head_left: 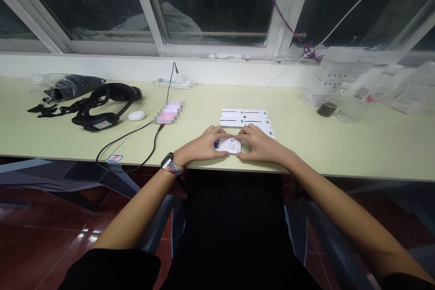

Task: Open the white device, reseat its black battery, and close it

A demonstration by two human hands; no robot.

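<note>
Near the front edge of the table, a white card-like piece (pixel 228 145) with small print and a dark blue patch lies between my two hands. Thumb and fingers of my left hand (pixel 205 146) close on its left side. My right hand (pixel 260 145) grips the opposite side in the same way. Whether it is a single card or a stack, I cannot tell. Just beyond my fingers lie white rounded cards (pixel 232 117) marked with black lines and a W, set side by side. My right hand partly hides the nearest of them.
To the left lie a phone-like blurred item (pixel 169 112) with cables, a white round case (pixel 137 115) and a black headset (pixel 102 108). A power strip (pixel 175 83) sits by the wall. Glass cups (pixel 348 111) and white boxes (pixel 326 79) stand at the right.
</note>
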